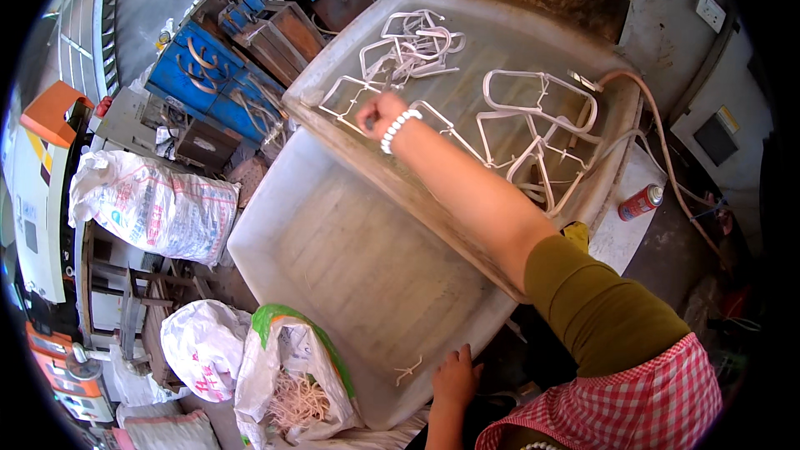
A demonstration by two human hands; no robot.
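My right hand (385,114), with a white beaded bracelet (402,131) at the wrist, reaches over the far tub (546,25). Its fingers are closed beside a pale looped plastic piece (340,86); whether they grip it or something small and dark is too small to tell. Several more such pale loops (542,100) lie in the tub's shallow water, and a tangled pile of them (417,46) sits at its far left. My left hand (457,377) rests at the near rim of the closer tub (375,250), fingers apart, holding nothing. A small pale scrap (408,371) lies close by in that tub.
An open sack (267,350) of thin pale scraps stands at the near left, beside a white bag (204,346). A large printed sack (158,204) and blue machine boxes (204,67) are further left. A hose (658,121) and a red spray can (640,202) are right.
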